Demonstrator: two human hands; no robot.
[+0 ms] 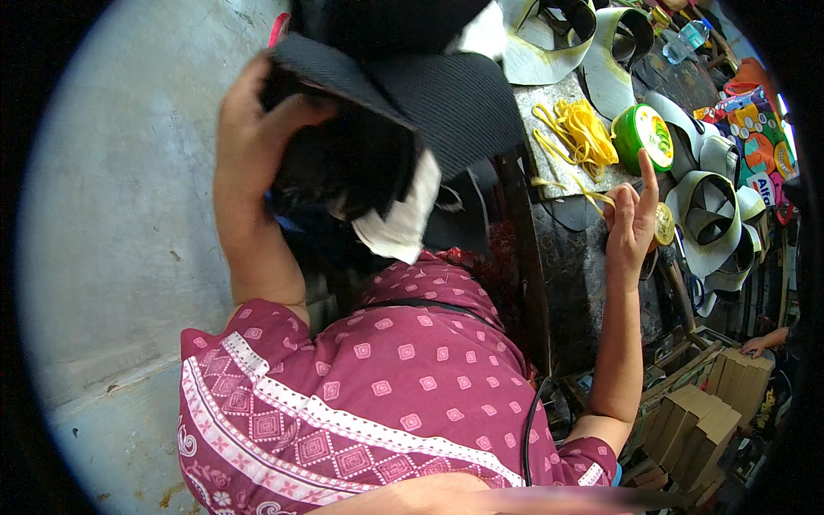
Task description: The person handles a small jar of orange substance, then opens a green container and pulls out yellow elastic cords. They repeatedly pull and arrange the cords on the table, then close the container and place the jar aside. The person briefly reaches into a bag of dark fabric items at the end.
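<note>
At the upper left my left hand (257, 116) is closed around the edge of a black ribbed piece (463, 107), curved and folded, with a dark hollow inside. Its kind cannot be made out. A white cloth-like flap (405, 215) hangs below it. On the right, my right hand (631, 215) has its index finger stretched out, while the other fingers pinch the end of a yellow strip (592, 196). That strip runs back to a loose bundle of yellow strips (579, 133) on a pale slab (528, 107). A green round tub (642, 137) stands beside the bundle.
Several curved white-and-grey pieces (711, 210) lie along the right of the dark worktable (571, 283). A small gold round container (663, 225) sits beside my right hand. A plastic bottle (687, 41) lies farther back. Cardboard boxes (693, 429) and another person's hand (755, 345) are at lower right.
</note>
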